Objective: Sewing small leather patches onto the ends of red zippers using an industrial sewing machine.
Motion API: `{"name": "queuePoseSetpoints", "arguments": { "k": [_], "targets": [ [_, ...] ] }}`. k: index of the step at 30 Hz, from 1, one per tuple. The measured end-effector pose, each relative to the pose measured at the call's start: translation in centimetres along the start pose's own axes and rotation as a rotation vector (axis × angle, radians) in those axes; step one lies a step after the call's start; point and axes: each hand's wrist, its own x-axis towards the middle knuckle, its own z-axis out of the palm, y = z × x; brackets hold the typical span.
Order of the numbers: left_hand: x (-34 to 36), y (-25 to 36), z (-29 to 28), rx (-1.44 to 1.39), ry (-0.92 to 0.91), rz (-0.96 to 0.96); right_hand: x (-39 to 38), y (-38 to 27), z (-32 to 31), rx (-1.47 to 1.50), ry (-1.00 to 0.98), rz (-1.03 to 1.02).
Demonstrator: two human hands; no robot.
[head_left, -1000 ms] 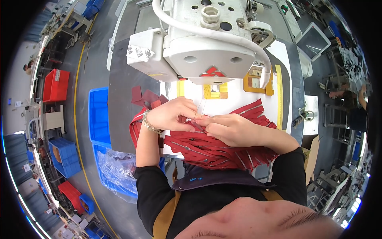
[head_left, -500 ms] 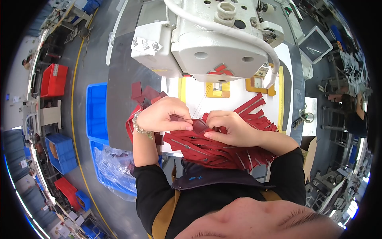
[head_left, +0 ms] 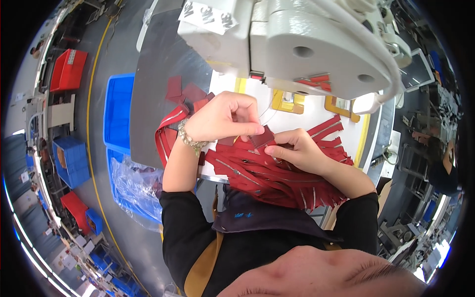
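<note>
A small dark red patch [head_left: 261,140], apparently leather with stitching along one edge, is tilted up between my hands. My right hand [head_left: 299,148] pinches its lower right side between thumb and fingers; a red zipper end shows beneath. My left hand [head_left: 225,119], a beaded bracelet at its wrist, has thumb and finger pressed together at the patch's upper left edge. What that pinch holds is too small to tell. A thin thread rises near the left fingertips. Under both hands spreads a pile of red zippers [head_left: 277,178], hanging over the table's front edge.
A large white sewing machine head [head_left: 316,54] stands just beyond my hands, with yellow frames [head_left: 288,102] beneath it. Loose dark red patches [head_left: 174,89] lie on the grey tabletop [head_left: 158,64] to the left. Blue bins [head_left: 118,114] stand beside the table, one holding clear plastic [head_left: 133,185].
The view has shifted, bringing the machine nearer. My left hand has turned and lifted with fingers more curled; the patch has turned more upright, still in my right hand's pinch.
</note>
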Motion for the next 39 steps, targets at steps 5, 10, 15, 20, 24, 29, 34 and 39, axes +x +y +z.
{"name": "queuePoseSetpoints", "arguments": {
  "k": [5,10,15,20,24,29,34,39],
  "targets": [
    [0.3,-0.4,-0.1,-0.009,0.019,0.079,0.3,0.9,-0.3,0.082,-0.012,0.029],
    [0.4,0.3,0.0,-0.026,0.004,-0.025,0.4,1.0,0.0,0.1,0.058,-0.018],
    [0.8,-0.6,0.4,0.107,0.008,0.188,0.5,1.1,0.0,0.149,0.051,0.001],
    [1.1,-1.4,0.6,0.062,0.015,0.228,0.5,0.9,0.0,0.13,0.06,-0.007],
    [1.1,-1.4,0.5,0.101,0.025,0.252,0.5,1.0,-0.1,0.151,0.067,-0.007],
    [1.0,-1.1,0.8,0.097,0.056,0.189,0.5,0.6,-0.1,0.132,0.063,0.009],
    [1.1,-1.0,0.7,0.125,0.057,0.201,0.5,0.4,-0.4,0.142,0.031,0.006],
    [1.0,-1.0,0.7,0.116,0.068,0.198,0.6,0.9,-0.1,0.153,0.056,-0.003]
  ]
}}
